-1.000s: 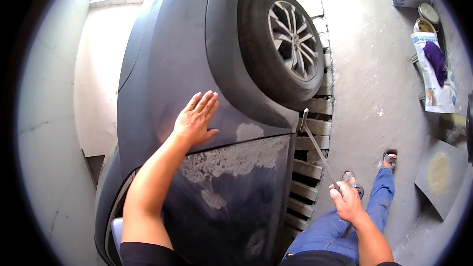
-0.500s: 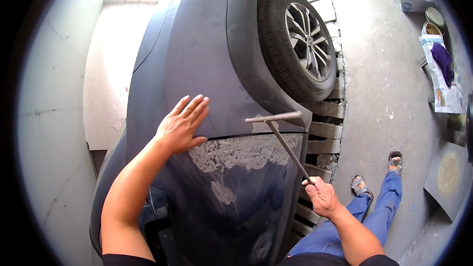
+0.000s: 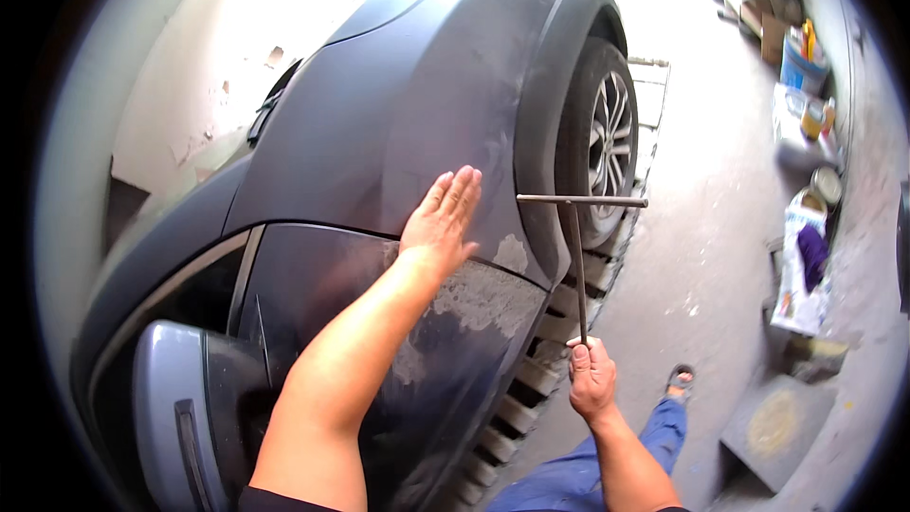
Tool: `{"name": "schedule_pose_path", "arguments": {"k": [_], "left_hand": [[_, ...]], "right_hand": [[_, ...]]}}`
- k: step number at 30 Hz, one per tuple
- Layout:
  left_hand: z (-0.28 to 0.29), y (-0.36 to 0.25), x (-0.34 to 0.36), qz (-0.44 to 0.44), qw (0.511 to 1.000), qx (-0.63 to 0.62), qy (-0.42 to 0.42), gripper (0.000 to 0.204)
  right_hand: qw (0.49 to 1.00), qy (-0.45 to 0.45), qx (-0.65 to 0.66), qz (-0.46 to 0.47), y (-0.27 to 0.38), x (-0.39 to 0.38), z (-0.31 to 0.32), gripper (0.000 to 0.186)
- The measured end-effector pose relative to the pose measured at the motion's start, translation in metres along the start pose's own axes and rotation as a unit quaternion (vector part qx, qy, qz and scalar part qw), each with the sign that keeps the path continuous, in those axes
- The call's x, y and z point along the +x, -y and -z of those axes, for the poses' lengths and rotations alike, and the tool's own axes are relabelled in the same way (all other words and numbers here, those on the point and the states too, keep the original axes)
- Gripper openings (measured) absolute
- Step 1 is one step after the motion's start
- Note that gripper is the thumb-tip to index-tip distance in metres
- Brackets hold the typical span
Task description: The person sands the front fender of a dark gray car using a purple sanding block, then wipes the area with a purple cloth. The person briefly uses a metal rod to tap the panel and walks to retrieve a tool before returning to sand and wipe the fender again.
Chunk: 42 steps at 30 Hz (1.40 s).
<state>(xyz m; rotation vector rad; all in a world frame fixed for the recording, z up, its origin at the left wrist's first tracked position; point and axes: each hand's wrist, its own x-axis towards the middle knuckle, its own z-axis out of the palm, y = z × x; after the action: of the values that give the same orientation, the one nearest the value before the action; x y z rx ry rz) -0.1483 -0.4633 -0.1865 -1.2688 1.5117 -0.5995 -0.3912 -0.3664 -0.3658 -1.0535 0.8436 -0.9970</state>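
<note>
My left hand [image 3: 439, 218] lies flat, fingers outstretched, on the dark grey fender [image 3: 360, 118] of a car, just above its seam with the front door. My right hand [image 3: 592, 381] grips the lower end of a long T-shaped metal bar [image 3: 578, 275], which rises beside the wheel arch [image 3: 540, 133]. Its crossbar lies horizontally across the view of the arch and wheel [image 3: 609, 118]; whether it touches the bodywork I cannot tell. The door [image 3: 474, 351] carries rough pale grey patches, with another small patch on the fender.
A side mirror [image 3: 171, 389] juts out at lower left, beside a wall [image 3: 161, 66]. A slatted drain strip [image 3: 545, 356] runs beneath the car. Along the right stand cans [image 3: 823, 185], a bucket [image 3: 801, 66], newspaper with a purple cloth [image 3: 810, 256] and a grey panel [image 3: 773, 431].
The view has swung, bringing the mirror in. The T-bar rose from low by the arch and swung across the fender, now standing more upright with its crossbar level. My left hand stays on the fender.
</note>
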Motion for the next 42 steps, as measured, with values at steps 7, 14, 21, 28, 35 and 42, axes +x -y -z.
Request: {"name": "schedule_pose_path", "arguments": {"k": [7,14,21,28,35,42], "left_hand": [[-0.002,-0.024,-0.018,0.111,0.99,-0.081,0.004,0.079],[-0.005,-0.049,-0.027,0.192,0.973,-0.129,-0.019,0.078],[-0.019,-0.072,-0.052,0.234,0.955,-0.162,-0.085,0.077],[-0.027,-0.075,-0.065,0.231,0.945,-0.18,-0.147,0.079],[-0.029,-0.071,-0.07,0.219,0.944,-0.196,-0.152,0.081],[-0.03,-0.075,-0.065,0.219,0.938,-0.214,-0.161,0.082]], "right_hand": [[0.999,0.014,-0.031,0.034,0.024,0.005,-0.012,0.024],[0.996,0.056,-0.063,0.043,0.029,0.023,-0.013,0.024],[0.997,0.052,0.055,0.033,0.006,0.036,-0.034,0.027],[0.99,0.035,0.139,0.011,-0.01,0.028,-0.063,0.03],[0.992,0.048,0.116,0.025,-0.018,0.023,-0.075,0.028],[0.997,0.031,0.065,0.004,-0.016,0.027,-0.068,0.028]]}}
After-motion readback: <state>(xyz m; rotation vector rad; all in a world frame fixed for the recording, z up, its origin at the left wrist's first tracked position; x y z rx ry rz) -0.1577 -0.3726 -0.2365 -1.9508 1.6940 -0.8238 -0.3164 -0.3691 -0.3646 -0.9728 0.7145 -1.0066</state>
